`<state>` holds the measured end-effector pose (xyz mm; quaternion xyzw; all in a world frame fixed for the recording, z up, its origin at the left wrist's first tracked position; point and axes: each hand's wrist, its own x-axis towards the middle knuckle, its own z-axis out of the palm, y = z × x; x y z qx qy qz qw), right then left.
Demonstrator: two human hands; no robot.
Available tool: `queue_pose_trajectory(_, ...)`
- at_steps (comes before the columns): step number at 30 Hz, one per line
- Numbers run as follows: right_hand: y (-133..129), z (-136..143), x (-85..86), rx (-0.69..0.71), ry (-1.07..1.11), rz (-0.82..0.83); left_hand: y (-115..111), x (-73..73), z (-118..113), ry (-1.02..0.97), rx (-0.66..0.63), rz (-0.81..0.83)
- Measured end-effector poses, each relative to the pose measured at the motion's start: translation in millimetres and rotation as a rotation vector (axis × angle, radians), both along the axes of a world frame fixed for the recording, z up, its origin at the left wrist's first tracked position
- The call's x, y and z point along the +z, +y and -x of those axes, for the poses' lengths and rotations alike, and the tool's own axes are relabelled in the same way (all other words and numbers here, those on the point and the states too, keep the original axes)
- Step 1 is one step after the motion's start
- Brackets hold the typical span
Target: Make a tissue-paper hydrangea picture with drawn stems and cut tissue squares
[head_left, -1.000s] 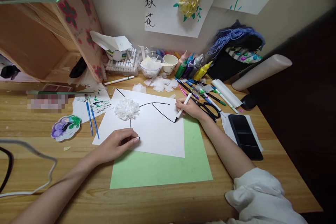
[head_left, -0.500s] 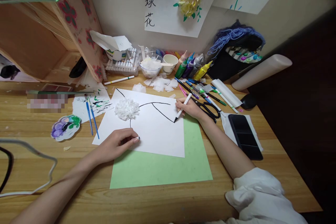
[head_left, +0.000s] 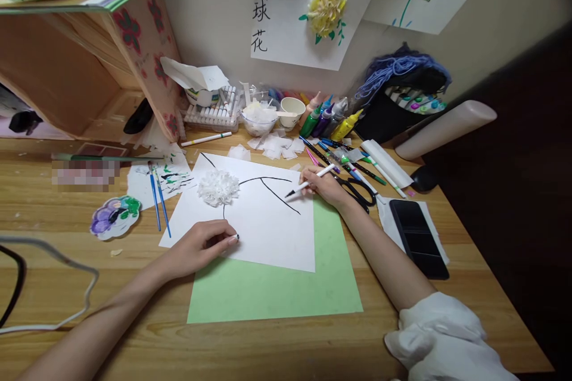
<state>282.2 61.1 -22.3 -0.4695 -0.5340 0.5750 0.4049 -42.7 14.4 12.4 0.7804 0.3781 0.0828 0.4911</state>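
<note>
White marker (head_left: 318, 175): pinched in right hand (head_left: 325, 186), tip left and near, beside slanting line (head_left: 292, 208). Left hand (head_left: 201, 244): pinching small white piece (head_left: 236, 238).

A loose white sleeve (head_left: 442, 333), shaded grey in its folds, covered the upper part of the right arm (head_left: 384, 250). It puffed out softly, its gathered edge creased and uneven, with a rounded flap of cloth. The left forearm (head_left: 129, 297) and both hands (head_left: 324, 184) were bare.

Small object (head_left: 237, 238) mostly hidden in left hand (head_left: 205, 245); scissors (head_left: 374, 194) partly behind right hand (head_left: 322, 186); yellow-flower drawing (head_left: 290, 36) cropped above.
</note>
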Motion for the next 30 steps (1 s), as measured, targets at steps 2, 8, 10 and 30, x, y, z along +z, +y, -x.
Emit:
queue_pose_trajectory(2,-2.0,3.3,3.5,-0.017,0.022,-0.029,0.4,1.3,0.0,-0.015,0.015,0.010)
queue_pose_trajectory(8,-44.6,19.4,17.1,-0.135,-0.105,-0.058,-1.7,0.4,4.5,-0.093,0.043,0.084)
queue_pose_trajectory(10,-66.7,24.4,17.5,-0.175,-0.127,-0.044,-3.6,-0.5,6.8,-0.105,-0.018,0.128)
queue_pose_trajectory(30,-147.3,40.8,14.0,0.422,-0.757,-0.645,-27.2,1.1,-8.9,-0.129,-0.173,0.024)
